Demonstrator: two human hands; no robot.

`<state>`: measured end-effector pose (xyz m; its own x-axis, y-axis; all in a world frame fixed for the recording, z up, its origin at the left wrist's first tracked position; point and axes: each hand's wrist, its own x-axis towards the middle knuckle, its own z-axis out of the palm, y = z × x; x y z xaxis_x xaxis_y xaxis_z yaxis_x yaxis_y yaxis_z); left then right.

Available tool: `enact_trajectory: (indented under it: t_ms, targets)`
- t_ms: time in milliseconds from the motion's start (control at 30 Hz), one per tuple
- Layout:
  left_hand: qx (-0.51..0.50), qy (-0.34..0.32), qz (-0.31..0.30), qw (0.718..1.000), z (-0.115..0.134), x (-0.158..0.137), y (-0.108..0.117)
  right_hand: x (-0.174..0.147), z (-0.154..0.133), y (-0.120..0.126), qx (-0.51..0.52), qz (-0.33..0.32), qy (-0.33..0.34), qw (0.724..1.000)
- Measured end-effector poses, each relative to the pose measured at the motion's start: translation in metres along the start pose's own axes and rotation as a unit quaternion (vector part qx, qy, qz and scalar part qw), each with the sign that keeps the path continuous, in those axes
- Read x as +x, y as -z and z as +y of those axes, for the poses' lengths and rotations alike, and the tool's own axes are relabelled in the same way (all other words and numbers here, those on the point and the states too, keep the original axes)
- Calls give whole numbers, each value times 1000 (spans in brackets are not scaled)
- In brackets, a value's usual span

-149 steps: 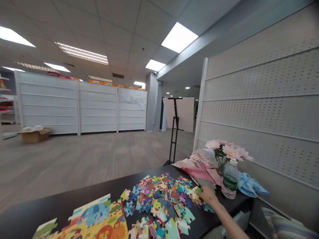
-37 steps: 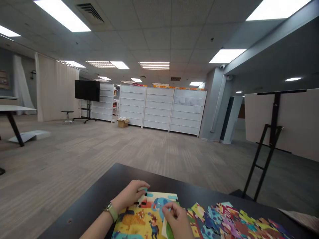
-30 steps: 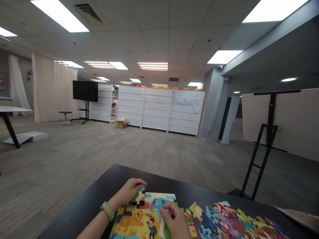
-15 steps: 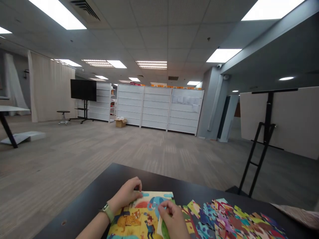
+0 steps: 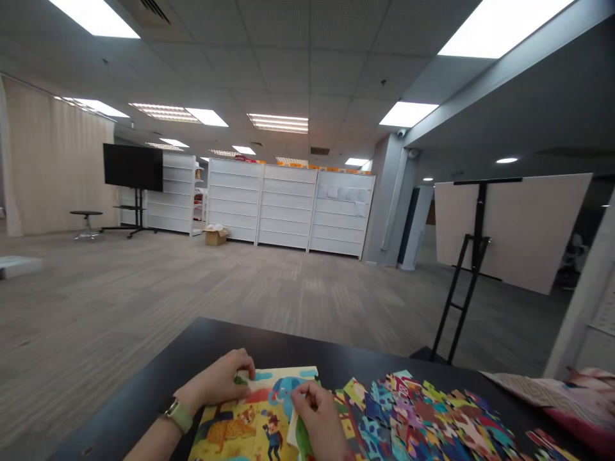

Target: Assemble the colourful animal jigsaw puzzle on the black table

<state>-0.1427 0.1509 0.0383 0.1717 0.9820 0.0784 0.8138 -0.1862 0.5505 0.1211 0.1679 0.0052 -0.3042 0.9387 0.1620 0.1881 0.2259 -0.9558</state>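
Observation:
A partly assembled jigsaw puzzle (image 5: 230, 429) lies on the black table, showing a leopard, a small figure in a hat and a blue elephant. My left hand (image 5: 223, 382), with a pale green watch band on its wrist, rests at the puzzle's upper left corner, its fingers curled against the edge. Over the right side of the picture, my right hand (image 5: 321, 416) is closed, thumb and forefinger pinched together. A green puzzle piece with a pale edge (image 5: 301, 440) shows just under that hand, partly hidden by it.
Loose jigsaw pieces (image 5: 427, 416) are heaped to the right on the black table (image 5: 269, 342). A patterned cloth or bag (image 5: 538, 392) lies at the right edge. Beyond stand a black easel frame (image 5: 456, 301) with a pale board, white shelves (image 5: 283, 205) and a screen on a stand (image 5: 133, 168).
My view has turned to the right, so the room and table sit further left. Both hands stay at nearly the same spots on the puzzle; the left fingers curl a little more at its corner.

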Motion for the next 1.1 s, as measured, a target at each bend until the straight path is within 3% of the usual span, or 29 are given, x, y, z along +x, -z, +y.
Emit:
enact_trajectory:
  t_ms: [333, 667, 767, 833, 967, 1033, 1100]
  targets:
    - [28, -8, 6, 1000, 8, -3, 4, 1, 1, 1, -15, -4, 9, 1000]
    - [49, 15, -61, 997, 14, -13, 8, -2, -1, -6, 18, 5, 5, 1000]
    - [46, 23, -78, 996, 15, -13, 7, 3, 6, -5, 85, 4, 5, 996]
    - [46, 21, -87, 995, 16, -12, 4, 10, 12, 4, 167, 32, -26, 985]
    - [55, 19, -107, 993, 15, -11, -5, 26, 16, 43, 279, 160, -106, 941]
    - [66, 32, -122, 990, 14, -10, -7, 31, 15, 65, 267, 211, -95, 935]
    - [77, 46, -139, 986, 13, -12, -5, 32, 16, 79, 202, 243, -62, 947]
